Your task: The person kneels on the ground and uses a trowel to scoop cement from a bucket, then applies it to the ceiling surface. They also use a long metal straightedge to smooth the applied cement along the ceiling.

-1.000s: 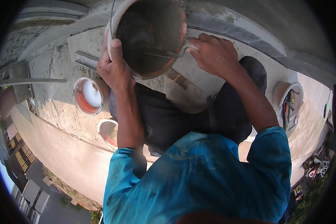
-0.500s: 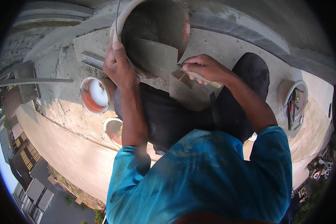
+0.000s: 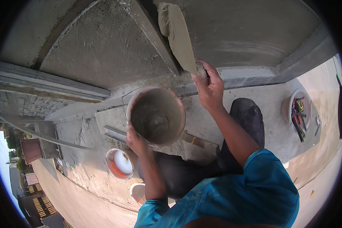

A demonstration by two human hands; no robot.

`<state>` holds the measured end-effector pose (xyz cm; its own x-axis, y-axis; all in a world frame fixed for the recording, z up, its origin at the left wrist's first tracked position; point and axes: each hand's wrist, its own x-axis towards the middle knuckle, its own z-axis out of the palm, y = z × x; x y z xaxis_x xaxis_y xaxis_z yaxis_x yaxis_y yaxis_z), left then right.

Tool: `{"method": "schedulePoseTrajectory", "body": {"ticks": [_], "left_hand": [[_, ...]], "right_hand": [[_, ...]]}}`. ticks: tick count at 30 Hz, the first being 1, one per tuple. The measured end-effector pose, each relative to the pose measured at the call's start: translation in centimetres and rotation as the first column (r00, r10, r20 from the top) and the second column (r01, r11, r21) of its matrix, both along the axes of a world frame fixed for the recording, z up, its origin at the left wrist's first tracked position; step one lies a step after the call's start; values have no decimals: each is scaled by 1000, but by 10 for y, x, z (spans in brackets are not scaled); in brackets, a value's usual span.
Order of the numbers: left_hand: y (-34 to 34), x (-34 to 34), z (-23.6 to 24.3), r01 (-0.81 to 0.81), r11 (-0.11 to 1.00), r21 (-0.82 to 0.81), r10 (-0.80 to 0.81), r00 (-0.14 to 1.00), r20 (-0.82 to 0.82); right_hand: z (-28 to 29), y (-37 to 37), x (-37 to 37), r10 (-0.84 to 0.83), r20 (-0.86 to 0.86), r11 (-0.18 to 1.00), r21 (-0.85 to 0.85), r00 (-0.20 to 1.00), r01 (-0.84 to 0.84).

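Note:
My right hand (image 3: 211, 89) is raised in front of the grey wall, its fingers closed round the handle end of a trowel (image 3: 184, 47). The blade points up and away from me, with wet mortar (image 3: 164, 21) heaped along its left edge. Whether the blade touches the wall, I cannot tell. Below and to the left, my left hand (image 3: 136, 143) grips the near left rim of a bucket (image 3: 129, 108). Grey mortar (image 3: 159, 117) lies inside, and the bucket's mouth tilts toward me. A flat grey board-like piece (image 3: 201, 148) lies between the bucket and my right knee.
Left of my legs stand a small bucket (image 3: 111, 165) holding something white and round, and another container (image 3: 134, 193) nearer me. A bucket of hand tools (image 3: 287, 110) stands at the right. A straight bar (image 3: 152, 32) slants against the wall. A metal strip (image 3: 116, 133) lies left of the mortar bucket.
The trowel has come out of the bucket and risen toward the wall in my right hand, carrying mortar. My left hand stays on the bucket, and the view has tipped up to the wall.

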<state>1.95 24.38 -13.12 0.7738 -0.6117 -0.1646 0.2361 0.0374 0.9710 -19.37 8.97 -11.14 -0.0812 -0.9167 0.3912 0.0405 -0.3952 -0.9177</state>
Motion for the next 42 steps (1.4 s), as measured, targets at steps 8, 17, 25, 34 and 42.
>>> {"method": "schedulePoseTrajectory", "body": {"ticks": [8, 17, 25, 34, 42], "left_hand": [[19, 6, 1, -14, 1000, 20, 13, 999, 49], [19, 3, 6, 3, 1000, -25, -3, 1000, 12], [18, 0, 10, -10, 999, 49, 8, 999, 48], [14, -2, 9, -18, 998, 63, 14, 998, 58], [19, 1, 2, -7, 999, 43, 4, 997, 73]], "right_hand": [[14, -40, 37, -180, -60, 964, -212, 982, 163], [12, -59, 61, -294, 5, 905, -319, 956, 280], [13, -57, 58, -256, -18, 911, -340, 967, 235], [17, -54, 40, -179, 14, 943, -283, 984, 175], [32, -77, 46, -151, -9, 930, -341, 989, 139]]}}
